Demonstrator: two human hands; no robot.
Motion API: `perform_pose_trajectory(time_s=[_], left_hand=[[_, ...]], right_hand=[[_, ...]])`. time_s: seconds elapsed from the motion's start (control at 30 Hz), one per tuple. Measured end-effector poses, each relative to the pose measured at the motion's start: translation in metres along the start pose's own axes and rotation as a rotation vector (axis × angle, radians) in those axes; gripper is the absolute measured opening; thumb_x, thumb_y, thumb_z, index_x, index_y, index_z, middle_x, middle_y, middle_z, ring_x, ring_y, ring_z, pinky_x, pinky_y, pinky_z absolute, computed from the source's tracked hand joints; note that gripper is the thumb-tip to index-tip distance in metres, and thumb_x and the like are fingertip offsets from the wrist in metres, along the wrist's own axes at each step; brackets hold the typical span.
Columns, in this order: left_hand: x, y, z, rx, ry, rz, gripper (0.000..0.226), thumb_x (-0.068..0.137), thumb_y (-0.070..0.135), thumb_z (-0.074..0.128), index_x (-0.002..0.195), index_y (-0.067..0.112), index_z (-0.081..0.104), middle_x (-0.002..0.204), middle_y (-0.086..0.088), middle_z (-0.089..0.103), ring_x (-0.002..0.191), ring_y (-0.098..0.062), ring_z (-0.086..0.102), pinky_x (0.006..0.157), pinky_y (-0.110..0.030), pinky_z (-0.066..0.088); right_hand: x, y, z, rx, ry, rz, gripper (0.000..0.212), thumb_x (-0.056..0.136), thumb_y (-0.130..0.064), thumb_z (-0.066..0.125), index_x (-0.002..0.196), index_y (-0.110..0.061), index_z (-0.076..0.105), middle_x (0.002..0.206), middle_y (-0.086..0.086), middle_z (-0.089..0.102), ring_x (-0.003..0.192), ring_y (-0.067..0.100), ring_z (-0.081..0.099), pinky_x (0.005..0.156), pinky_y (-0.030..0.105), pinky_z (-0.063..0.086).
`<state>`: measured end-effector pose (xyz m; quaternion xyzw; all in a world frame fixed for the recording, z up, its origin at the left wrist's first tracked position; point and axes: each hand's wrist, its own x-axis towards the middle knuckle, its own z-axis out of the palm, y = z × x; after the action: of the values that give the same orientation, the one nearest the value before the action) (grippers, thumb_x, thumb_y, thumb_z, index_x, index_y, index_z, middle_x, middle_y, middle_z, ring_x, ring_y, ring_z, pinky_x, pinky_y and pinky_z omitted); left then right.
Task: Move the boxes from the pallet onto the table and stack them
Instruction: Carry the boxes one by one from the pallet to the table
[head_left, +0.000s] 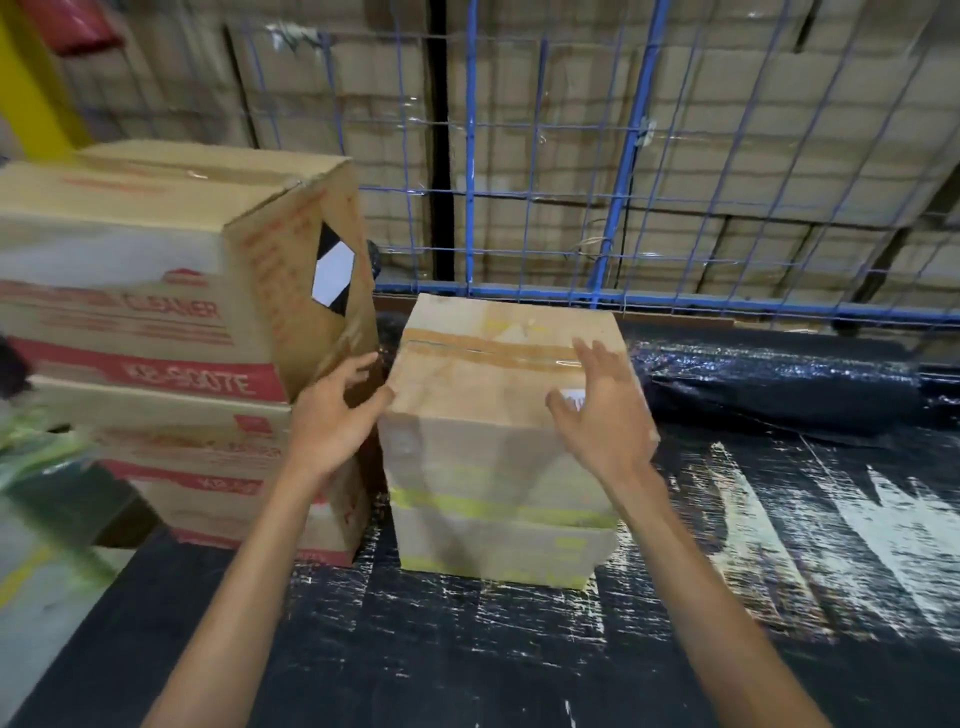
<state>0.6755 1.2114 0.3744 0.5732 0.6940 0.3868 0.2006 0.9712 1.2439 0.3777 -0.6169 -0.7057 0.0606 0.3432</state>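
A plain brown box (498, 374) with brown tape across its top sits on a second plain box (504, 540) marked with yellow tape, both on the table (467, 649) covered in black plastic wrap. My left hand (332, 415) is at the top box's left edge, fingers spread, thumb touching the corner. My right hand (602, 410) hovers over its right front corner, fingers apart, holding nothing. To the left stands a stack of larger boxes: a top box (156, 270) with red print and a lower red-printed box (223, 483).
A blue wire mesh fence (618, 208) runs along the table's far edge, with wrapped cartons behind it. A roll of black plastic (779, 384) lies at the back right. A yellow post (31, 93) stands at the far left.
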Motion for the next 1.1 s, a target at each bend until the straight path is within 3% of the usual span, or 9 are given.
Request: perform_pose_trajectory(time_s=[0.13,0.23,0.33,0.4,0.5,0.63,0.77,0.93,1.1], left_hand=[[-0.083,-0.054,-0.055,0.043,0.058,-0.043,0.06,0.08,0.056,0.067,0.136,0.033,0.061,0.12,0.006,0.071,0.111,-0.018,0.068,0.102,-0.039,0.051],[-0.144,-0.104,-0.113,0.135,0.135,-0.13,0.062,0.079,0.056,0.062,0.135,0.031,0.062,0.091,0.002,0.076,0.083,-0.018,0.073,0.083,-0.035,0.057],[-0.217,-0.149,-0.176,0.215,0.272,-0.245,0.047,0.09,0.033,0.074,0.133,0.019,0.065,0.124,-0.007,0.072,0.115,-0.026,0.067,0.09,-0.028,0.045],[-0.27,-0.178,-0.213,0.284,0.359,-0.375,0.048,0.09,0.03,0.075,0.134,0.016,0.064,0.135,-0.01,0.067,0.122,-0.028,0.063,0.095,-0.029,0.04],[-0.343,-0.215,-0.26,0.289,0.424,-0.533,0.062,0.082,0.051,0.063,0.135,0.02,0.063,0.132,-0.01,0.068,0.117,-0.03,0.065,0.095,-0.033,0.044],[-0.485,-0.27,-0.344,0.256,0.591,-0.766,0.069,0.079,0.061,0.057,0.136,0.021,0.062,0.13,-0.009,0.069,0.124,-0.028,0.062,0.097,-0.037,0.049],[-0.595,-0.311,-0.406,0.235,0.768,-0.906,0.054,0.09,0.036,0.073,0.137,0.013,0.062,0.135,-0.013,0.066,0.127,-0.03,0.06,0.098,-0.035,0.045],[-0.734,-0.369,-0.494,0.211,0.934,-1.042,0.059,0.085,0.041,0.071,0.137,0.016,0.061,0.123,-0.017,0.07,0.119,-0.033,0.063,0.094,-0.038,0.048],[-0.836,-0.407,-0.566,0.198,1.034,-1.1,0.054,0.09,0.024,0.075,0.14,0.013,0.059,0.135,-0.015,0.065,0.128,-0.03,0.058,0.1,-0.034,0.042]], right_hand=[[-0.075,-0.089,0.047,0.118,-0.167,-0.163,0.064,0.094,-0.034,0.064,0.15,-0.012,0.046,0.158,0.011,0.042,0.148,0.027,0.034,0.121,0.03,0.02],[-0.12,-0.161,0.093,0.185,-0.312,-0.277,0.066,0.095,-0.041,0.061,0.154,-0.018,0.041,0.16,0.004,0.04,0.15,0.022,0.032,0.122,0.032,0.025],[-0.171,-0.24,0.138,0.243,-0.472,-0.415,0.066,0.095,-0.043,0.06,0.153,-0.019,0.042,0.158,0.001,0.044,0.147,0.021,0.037,0.119,0.033,0.032],[-0.21,-0.292,0.163,0.288,-0.599,-0.51,0.067,0.095,-0.043,0.061,0.154,-0.021,0.041,0.159,0.0,0.042,0.148,0.02,0.035,0.12,0.034,0.031],[-0.269,-0.355,0.189,0.33,-0.748,-0.619,0.066,0.095,-0.041,0.062,0.155,-0.023,0.04,0.159,-0.002,0.042,0.147,0.017,0.035,0.116,0.033,0.032],[-0.396,-0.469,0.21,0.351,-0.973,-0.845,0.065,0.095,-0.038,0.063,0.153,-0.015,0.043,0.157,0.005,0.045,0.146,0.022,0.038,0.116,0.03,0.03],[-0.504,-0.562,0.227,0.348,-1.106,-0.979,0.067,0.094,-0.04,0.064,0.152,-0.015,0.044,0.155,0.006,0.048,0.143,0.022,0.043,0.115,0.029,0.034],[-0.631,-0.689,0.237,0.384,-1.196,-1.042,0.066,0.095,-0.038,0.064,0.152,-0.013,0.044,0.155,0.006,0.048,0.144,0.022,0.042,0.113,0.027,0.032],[-0.732,-0.789,0.244,0.423,-1.245,-1.032,0.065,0.095,-0.037,0.067,0.152,-0.014,0.044,0.152,0.008,0.051,0.142,0.024,0.045,0.115,0.03,0.032]])
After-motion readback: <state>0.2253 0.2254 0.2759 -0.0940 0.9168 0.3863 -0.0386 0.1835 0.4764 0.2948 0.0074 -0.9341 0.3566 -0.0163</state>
